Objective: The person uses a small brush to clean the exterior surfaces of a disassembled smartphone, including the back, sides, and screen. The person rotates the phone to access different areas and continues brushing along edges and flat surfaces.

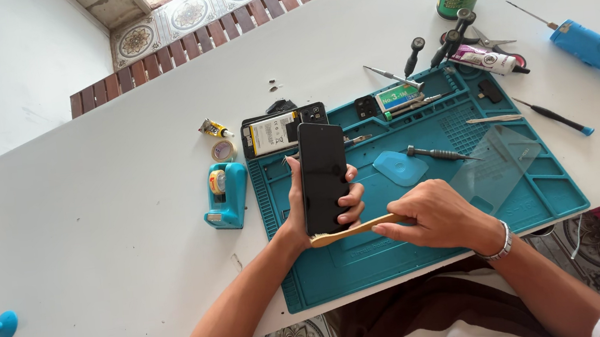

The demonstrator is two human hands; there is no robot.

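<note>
Here the left hand (298, 217) has its fingers (352, 199) clamped round a black phone (323, 175), held upright above the teal mat (430, 251) on the desk (94, 214), long axis running away from the person, dark screen up. The right hand (437, 213) pinches a wooden stick (352, 232), lying crosswise against the phone's near end.

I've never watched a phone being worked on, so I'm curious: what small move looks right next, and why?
Probably draw the wooden tool along the phone's bottom edge. The left hand holds the phone upright over the teal mat, dark screen toward the camera, and the right hand already has the tool's tip at the lower corner, so sliding it sideways seems the natural follow-on.
</note>
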